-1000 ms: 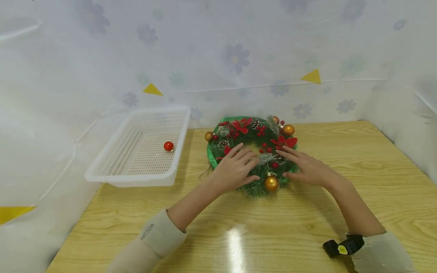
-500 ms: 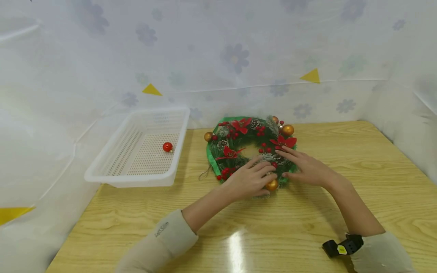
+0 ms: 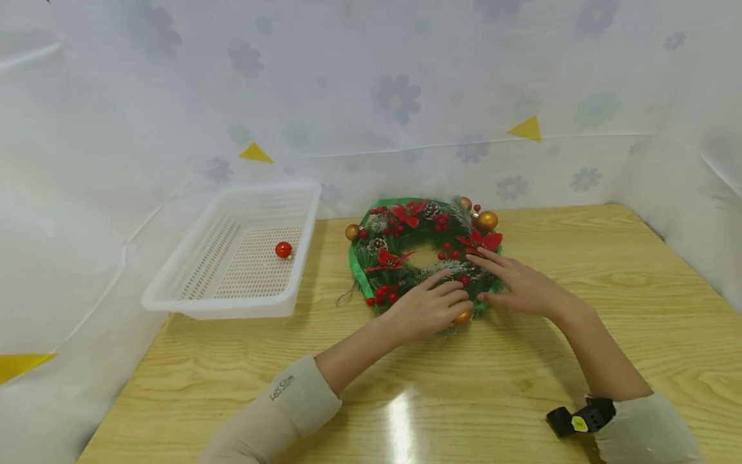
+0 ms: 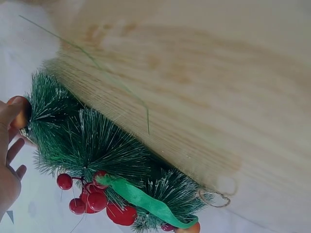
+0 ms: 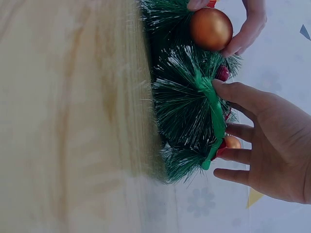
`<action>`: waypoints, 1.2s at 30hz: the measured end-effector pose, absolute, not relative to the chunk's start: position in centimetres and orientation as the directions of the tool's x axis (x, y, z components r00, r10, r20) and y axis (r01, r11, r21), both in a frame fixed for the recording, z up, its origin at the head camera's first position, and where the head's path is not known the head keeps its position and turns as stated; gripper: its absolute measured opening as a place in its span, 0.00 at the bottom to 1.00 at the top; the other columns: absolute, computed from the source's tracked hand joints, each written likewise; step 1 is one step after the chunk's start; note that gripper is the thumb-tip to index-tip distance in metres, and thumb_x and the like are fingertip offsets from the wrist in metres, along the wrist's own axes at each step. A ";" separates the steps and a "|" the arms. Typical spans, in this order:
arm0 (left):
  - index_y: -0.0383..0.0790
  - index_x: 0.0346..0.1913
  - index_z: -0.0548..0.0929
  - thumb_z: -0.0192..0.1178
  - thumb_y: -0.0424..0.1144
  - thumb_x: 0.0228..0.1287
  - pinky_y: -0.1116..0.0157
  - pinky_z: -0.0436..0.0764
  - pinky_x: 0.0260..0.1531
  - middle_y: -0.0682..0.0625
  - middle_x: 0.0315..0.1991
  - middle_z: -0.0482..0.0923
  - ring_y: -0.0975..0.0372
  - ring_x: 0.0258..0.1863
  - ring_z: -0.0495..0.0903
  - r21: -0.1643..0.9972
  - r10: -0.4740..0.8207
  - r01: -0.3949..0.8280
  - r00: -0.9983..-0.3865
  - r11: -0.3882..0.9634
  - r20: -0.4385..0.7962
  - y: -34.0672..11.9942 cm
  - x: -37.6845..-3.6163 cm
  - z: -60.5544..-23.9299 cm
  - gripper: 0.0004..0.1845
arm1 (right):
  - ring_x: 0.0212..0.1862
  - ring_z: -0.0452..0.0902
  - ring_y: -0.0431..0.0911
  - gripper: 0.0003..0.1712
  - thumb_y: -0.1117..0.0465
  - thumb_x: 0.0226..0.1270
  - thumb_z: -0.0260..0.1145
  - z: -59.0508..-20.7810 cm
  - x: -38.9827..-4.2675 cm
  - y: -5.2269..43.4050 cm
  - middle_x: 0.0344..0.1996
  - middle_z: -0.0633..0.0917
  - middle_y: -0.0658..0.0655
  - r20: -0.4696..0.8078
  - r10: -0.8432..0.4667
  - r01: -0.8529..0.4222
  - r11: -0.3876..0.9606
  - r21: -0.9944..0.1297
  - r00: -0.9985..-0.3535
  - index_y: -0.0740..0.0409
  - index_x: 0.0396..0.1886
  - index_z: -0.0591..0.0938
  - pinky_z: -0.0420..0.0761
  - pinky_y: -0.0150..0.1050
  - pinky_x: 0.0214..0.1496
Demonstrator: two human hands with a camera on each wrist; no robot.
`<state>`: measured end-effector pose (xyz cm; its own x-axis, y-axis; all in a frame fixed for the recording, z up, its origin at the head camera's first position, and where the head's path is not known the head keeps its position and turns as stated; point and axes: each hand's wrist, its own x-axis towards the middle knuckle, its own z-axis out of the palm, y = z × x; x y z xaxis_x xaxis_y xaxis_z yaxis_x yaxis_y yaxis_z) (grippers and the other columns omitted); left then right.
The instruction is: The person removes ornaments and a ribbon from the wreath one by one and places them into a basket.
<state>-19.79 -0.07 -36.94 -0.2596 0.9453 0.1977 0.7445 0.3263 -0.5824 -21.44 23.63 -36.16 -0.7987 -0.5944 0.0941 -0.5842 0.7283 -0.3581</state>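
A Christmas wreath [image 3: 377,258] with a green ribbon edge, red flowers, berries and pine cones lies flat on the table. My left hand [image 3: 426,312] is at its front, thumb and fingers about a gold bauble [image 5: 211,29]; the left wrist view shows the thumb on that bauble. Beside it, my right hand [image 3: 524,287] rests at the wreath's right front edge. In the right wrist view its fingers are spread fairly straight, and the thumb touches the ribbon [image 5: 214,111] and needles. More gold baubles sit on the wreath, one of them a bauble [image 3: 487,220] at the back right.
On the left stands a white plastic basket [image 3: 278,303] with a red bauble [image 3: 283,249] inside. A black strap device [image 3: 580,422] is worn at the right sleeve. A patterned sheet [image 3: 324,84] hangs behind the wooden table [image 3: 440,399].
My left hand has moved right and toward me, from above the wreath's left front part onto the front gold bauble. The right hand has stayed put.
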 end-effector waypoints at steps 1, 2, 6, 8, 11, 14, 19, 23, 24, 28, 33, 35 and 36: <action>0.49 0.58 0.73 0.59 0.48 0.62 0.55 0.48 0.65 0.57 0.55 0.72 0.61 0.60 0.65 -0.583 0.945 0.744 -0.258 0.326 0.198 -0.1 -19.8 -36.9 0.21 | 0.62 0.54 0.70 0.40 0.50 0.64 0.61 -36.2 -21.4 23.6 0.68 0.52 0.67 0.094 -0.594 -0.584 0.729 -0.358 -0.799 0.58 0.70 0.57 0.63 0.65 0.53; 0.49 0.58 0.73 0.59 0.47 0.62 0.55 0.47 0.65 0.57 0.56 0.72 0.62 0.60 0.64 -0.586 0.946 0.742 -0.262 0.325 0.192 -0.1 -19.8 -36.9 0.21 | 0.62 0.54 0.70 0.40 0.50 0.64 0.62 -36.2 -21.4 23.6 0.68 0.52 0.67 0.094 -0.593 -0.583 0.729 -0.358 -0.800 0.58 0.70 0.57 0.63 0.65 0.53; 0.50 0.58 0.73 0.58 0.46 0.63 0.55 0.46 0.66 0.58 0.56 0.72 0.62 0.60 0.64 -0.589 0.946 0.740 -0.269 0.324 0.182 0.0 -19.8 -36.8 0.21 | 0.61 0.54 0.70 0.40 0.49 0.64 0.61 -36.1 -21.4 23.6 0.68 0.53 0.67 0.093 -0.593 -0.583 0.731 -0.354 -0.800 0.58 0.70 0.58 0.63 0.66 0.53; 0.50 0.59 0.72 0.57 0.46 0.64 0.55 0.47 0.65 0.58 0.56 0.72 0.62 0.60 0.64 -0.591 0.946 0.739 -0.268 0.324 0.183 0.1 -19.8 -36.8 0.21 | 0.61 0.55 0.70 0.40 0.48 0.64 0.61 -36.1 -21.4 23.6 0.68 0.53 0.68 0.096 -0.598 -0.589 0.728 -0.349 -0.796 0.58 0.70 0.57 0.64 0.66 0.52; 0.50 0.59 0.72 0.57 0.47 0.64 0.55 0.48 0.65 0.58 0.55 0.72 0.63 0.59 0.65 -0.593 0.945 0.737 -0.263 0.326 0.192 0.1 -19.8 -36.7 0.21 | 0.61 0.55 0.70 0.40 0.48 0.64 0.61 -36.1 -21.5 23.6 0.68 0.53 0.67 0.097 -0.596 -0.588 0.729 -0.350 -0.797 0.58 0.70 0.58 0.64 0.66 0.52; 0.50 0.58 0.73 0.56 0.47 0.64 0.55 0.47 0.65 0.58 0.54 0.72 0.62 0.59 0.65 -0.587 0.944 0.739 -0.259 0.331 0.207 0.2 -19.8 -36.5 0.20 | 0.61 0.55 0.70 0.40 0.48 0.64 0.61 -36.1 -21.5 23.7 0.68 0.53 0.67 0.094 -0.593 -0.583 0.732 -0.351 -0.800 0.58 0.70 0.58 0.64 0.66 0.52; 0.49 0.55 0.74 0.55 0.46 0.66 0.55 0.47 0.65 0.57 0.53 0.73 0.62 0.58 0.66 -0.560 0.939 0.755 -0.247 0.341 0.238 0.3 -19.8 -36.1 0.16 | 0.61 0.54 0.70 0.40 0.47 0.64 0.60 -36.1 -21.6 23.7 0.68 0.53 0.67 0.084 -0.594 -0.581 0.732 -0.356 -0.800 0.58 0.70 0.58 0.64 0.65 0.52; 0.47 0.54 0.75 0.55 0.45 0.65 0.55 0.49 0.65 0.55 0.52 0.74 0.61 0.58 0.66 -0.553 0.936 0.758 -0.232 0.345 0.265 0.4 -20.0 -35.8 0.16 | 0.61 0.54 0.70 0.40 0.48 0.64 0.60 -36.1 -21.6 23.7 0.68 0.53 0.67 0.085 -0.596 -0.582 0.729 -0.359 -0.799 0.58 0.70 0.58 0.64 0.65 0.52; 0.47 0.54 0.75 0.56 0.45 0.65 0.55 0.49 0.65 0.55 0.51 0.74 0.61 0.58 0.67 -0.555 0.935 0.757 -0.228 0.345 0.271 0.4 -20.0 -35.8 0.16 | 0.61 0.54 0.70 0.40 0.48 0.64 0.61 -36.1 -21.5 23.8 0.68 0.53 0.67 0.087 -0.596 -0.583 0.729 -0.359 -0.798 0.58 0.70 0.58 0.64 0.65 0.52; 0.46 0.53 0.76 0.57 0.45 0.64 0.56 0.48 0.65 0.54 0.51 0.75 0.60 0.57 0.68 -0.557 0.933 0.755 -0.212 0.346 0.292 0.5 -20.2 -35.7 0.16 | 0.62 0.54 0.69 0.40 0.49 0.64 0.61 -36.2 -21.5 23.7 0.68 0.53 0.67 0.092 -0.599 -0.587 0.723 -0.365 -0.795 0.58 0.70 0.58 0.63 0.66 0.53; 0.47 0.54 0.76 0.57 0.44 0.64 0.56 0.41 0.66 0.54 0.50 0.76 0.60 0.57 0.68 -0.540 0.922 0.759 -0.211 0.364 0.326 0.7 -20.3 -35.4 0.16 | 0.62 0.54 0.69 0.40 0.48 0.64 0.61 -36.3 -21.5 23.7 0.68 0.53 0.67 0.092 -0.595 -0.583 0.726 -0.365 -0.799 0.59 0.70 0.58 0.62 0.66 0.53; 0.47 0.54 0.76 0.57 0.44 0.65 0.56 0.41 0.66 0.54 0.50 0.76 0.60 0.57 0.69 -0.535 0.917 0.759 -0.207 0.371 0.341 0.7 -20.3 -35.3 0.15 | 0.62 0.54 0.69 0.40 0.48 0.64 0.61 -36.3 -21.6 23.7 0.68 0.52 0.67 0.089 -0.593 -0.581 0.729 -0.362 -0.800 0.59 0.70 0.58 0.63 0.66 0.53; 0.47 0.53 0.77 0.56 0.43 0.65 0.56 0.41 0.66 0.54 0.50 0.76 0.60 0.57 0.69 -0.537 0.914 0.757 -0.203 0.374 0.351 0.7 -20.3 -35.2 0.15 | 0.62 0.54 0.69 0.40 0.49 0.64 0.61 -36.3 -21.6 23.7 0.68 0.52 0.67 0.087 -0.593 -0.580 0.730 -0.361 -0.800 0.59 0.70 0.57 0.63 0.65 0.53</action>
